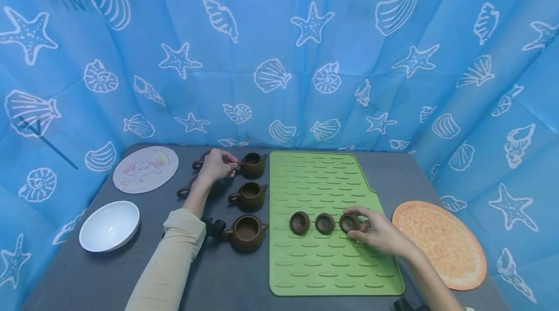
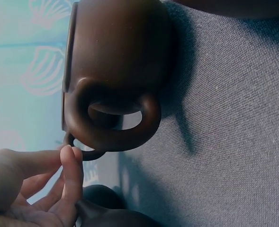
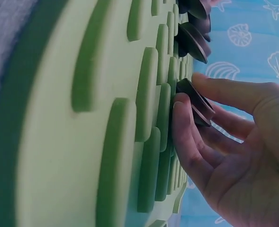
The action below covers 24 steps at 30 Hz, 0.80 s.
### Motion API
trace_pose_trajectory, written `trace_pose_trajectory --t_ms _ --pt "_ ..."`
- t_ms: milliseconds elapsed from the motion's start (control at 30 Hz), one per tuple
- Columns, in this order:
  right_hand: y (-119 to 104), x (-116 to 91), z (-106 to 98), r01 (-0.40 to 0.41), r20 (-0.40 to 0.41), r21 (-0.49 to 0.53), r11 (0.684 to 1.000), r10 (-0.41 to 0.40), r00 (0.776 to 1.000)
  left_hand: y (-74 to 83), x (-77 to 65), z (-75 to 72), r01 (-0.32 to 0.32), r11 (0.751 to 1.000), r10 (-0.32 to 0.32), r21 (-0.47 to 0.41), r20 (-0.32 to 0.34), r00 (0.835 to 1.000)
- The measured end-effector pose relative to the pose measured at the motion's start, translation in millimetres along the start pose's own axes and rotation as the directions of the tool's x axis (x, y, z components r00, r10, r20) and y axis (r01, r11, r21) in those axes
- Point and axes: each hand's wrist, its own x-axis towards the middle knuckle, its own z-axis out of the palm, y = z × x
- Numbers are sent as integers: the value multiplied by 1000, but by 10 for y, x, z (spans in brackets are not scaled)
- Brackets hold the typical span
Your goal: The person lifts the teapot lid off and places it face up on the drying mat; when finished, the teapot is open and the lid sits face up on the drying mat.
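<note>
My left hand pinches the handle of the farthest brown teapot in the column beside the green mat. In the left wrist view, thumb and fingertips of this hand meet at that handle, behind a nearer teapot. Two more lidless teapots, a middle one and a near one, stand below it in the head view. On the ridged green mat, my right hand grips a small round brown lid by its edge. Two similar lids, one central and one left, sit in line with it.
Further teapots, partly hidden by my left arm, show a handle at the left. A white bowl and a round printed mat lie on the far left. An orange round mat lies right of the green one. Blue curtains surround the grey table.
</note>
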Motion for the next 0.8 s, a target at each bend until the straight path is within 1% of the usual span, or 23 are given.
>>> trace_pose_trajectory --t_ms 133,200,400,500,567,667,800 --pt "-21 -8 -21 2 26 16 1000 -2 1000 26 -11 -17 1 1000 -1 11 11 1000" --pt "-38 -8 -37 1 25 13 1000 -2 1000 31 -15 -35 -7 1000 7 11 22 1000" --pt "-150 44 -83 -4 -64 -57 998 0 998 15 -34 -119 -52 999 52 -2 67 996" --pt "-225 120 -93 26 -95 -23 999 -28 995 1 -52 -161 -64 998 65 -7 81 995" --pt "-267 186 -88 47 -97 14 999 -46 994 -4 -66 -184 -71 997 72 -7 91 993" --pt "-334 295 -65 81 -79 53 995 -77 994 4 -86 -220 -89 996 89 -5 113 990" --pt "-466 443 -12 74 -46 68 995 -71 996 36 -128 -309 -123 992 120 12 139 983"
